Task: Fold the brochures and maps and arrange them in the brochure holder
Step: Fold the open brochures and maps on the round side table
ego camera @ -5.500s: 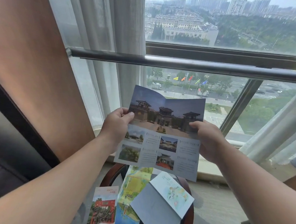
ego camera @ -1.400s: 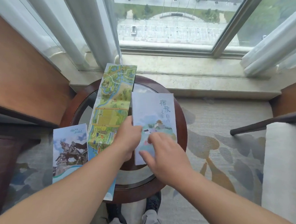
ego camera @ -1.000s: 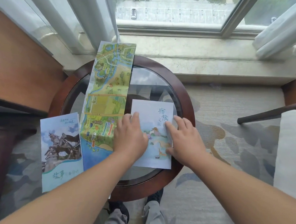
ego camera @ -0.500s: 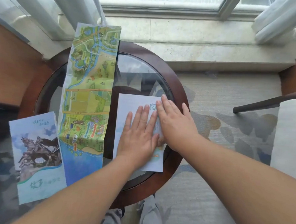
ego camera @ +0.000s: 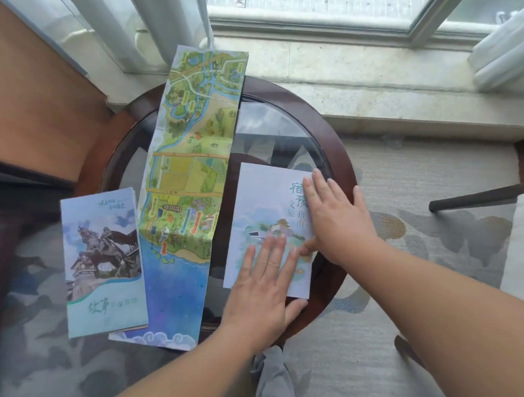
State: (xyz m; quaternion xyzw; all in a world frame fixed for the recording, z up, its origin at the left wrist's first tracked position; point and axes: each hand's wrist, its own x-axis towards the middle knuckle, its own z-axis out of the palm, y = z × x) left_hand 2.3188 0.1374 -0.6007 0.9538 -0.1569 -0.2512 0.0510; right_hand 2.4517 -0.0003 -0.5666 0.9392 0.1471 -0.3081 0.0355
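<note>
My left hand [ego camera: 261,295] and right hand [ego camera: 341,223] lie flat with fingers straight, gripping nothing, pressing the pale brochure [ego camera: 260,198] onto the tabletop [ego camera: 343,160] just right of the long map [ego camera: 192,164]. I'd pin with the left and sweep the right firmly along the fold.

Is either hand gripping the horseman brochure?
No, both the left hand and the right hand lie flat on the pale brochure, while the horseman brochure sits untouched beyond the long map.
</note>
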